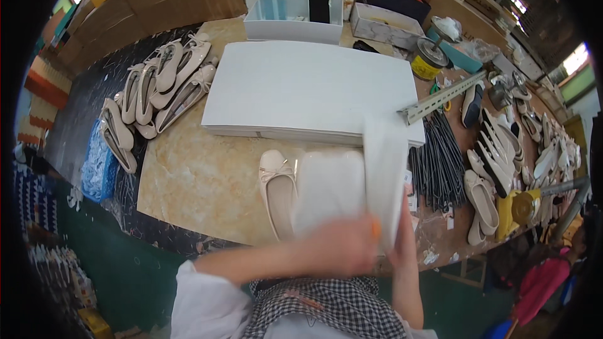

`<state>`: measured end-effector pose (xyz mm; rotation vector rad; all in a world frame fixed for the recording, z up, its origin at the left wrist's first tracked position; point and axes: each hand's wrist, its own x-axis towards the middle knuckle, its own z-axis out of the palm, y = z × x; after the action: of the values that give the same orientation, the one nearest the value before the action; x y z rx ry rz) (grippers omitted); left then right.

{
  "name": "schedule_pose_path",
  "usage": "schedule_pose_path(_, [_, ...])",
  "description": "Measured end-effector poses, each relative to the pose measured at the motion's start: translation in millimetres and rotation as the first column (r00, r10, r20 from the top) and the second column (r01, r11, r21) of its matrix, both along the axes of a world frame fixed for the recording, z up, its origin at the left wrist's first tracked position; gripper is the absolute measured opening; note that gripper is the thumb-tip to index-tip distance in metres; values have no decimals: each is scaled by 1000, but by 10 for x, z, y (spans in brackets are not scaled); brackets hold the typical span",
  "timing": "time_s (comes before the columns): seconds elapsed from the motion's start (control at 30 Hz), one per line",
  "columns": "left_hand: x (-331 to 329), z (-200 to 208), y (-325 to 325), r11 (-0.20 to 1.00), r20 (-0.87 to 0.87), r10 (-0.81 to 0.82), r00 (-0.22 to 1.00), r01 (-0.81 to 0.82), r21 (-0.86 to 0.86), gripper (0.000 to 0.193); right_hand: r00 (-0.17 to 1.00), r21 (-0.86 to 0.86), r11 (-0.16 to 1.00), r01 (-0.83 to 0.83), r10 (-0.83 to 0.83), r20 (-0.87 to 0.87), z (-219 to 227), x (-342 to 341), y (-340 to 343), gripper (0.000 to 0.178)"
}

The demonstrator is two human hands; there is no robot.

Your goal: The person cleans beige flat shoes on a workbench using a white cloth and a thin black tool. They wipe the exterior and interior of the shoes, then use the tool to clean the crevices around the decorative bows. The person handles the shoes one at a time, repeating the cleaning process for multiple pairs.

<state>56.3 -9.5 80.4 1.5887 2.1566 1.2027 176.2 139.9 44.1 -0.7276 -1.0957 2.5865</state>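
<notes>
My left hand (342,246) reaches across in front of me, smeared by motion, with a small orange spot at its fingers; I cannot tell what it grips. On the right, my right hand (404,235) holds the lower edge of a blurred white sheet-like piece (384,179) that stands upright. Beside it lies a pale, whitish flat piece (330,182), partly behind my left hand. Just to its left is a beige ballet flat (274,172) with a bow, its heel end close to my left wrist. Behind them sits a thick stack of white sheets (301,85).
Beige flats (166,81) are piled at the left, near a blue basket (100,163). On the right lie black strips (436,157), a perforated metal bar (443,97), a yellow can (428,59) and more shoes (480,204). A white tray (292,30) holds a bottle and a phone.
</notes>
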Motion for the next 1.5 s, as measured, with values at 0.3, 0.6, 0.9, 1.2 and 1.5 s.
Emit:
schedule_pose_path(0.3, [227, -410, -370, 835, 17, 536, 844, -533, 140, 16, 880, 751, 487, -447, 391, 271, 283, -127, 14, 63])
schedule_pose_path(0.6, [345, -715, 74, 963, 370, 263, 891, -218, -161, 37, 776, 605, 649, -461, -37, 630, 159, -366, 215, 54])
schedule_pose_path(0.9, [733, -781, 134, 963, -109, -10, 994, -20, -270, 30, 920, 842, -460, -283, 119, 374, -593, -775, 112, 44])
schedule_pose_path(1.2, [647, -736, 208, 931, -126, -155, 980, 102, -350, 35, 907, 906, -23, -422, -2, 422, -728, -956, 359, 59])
schedule_pose_path(1.5, [-2185, -694, 225, 644, -708, 483, 515, -757, -111, 66, 922, 896, 219, -386, 112, 370, -341, -83, 413, 57])
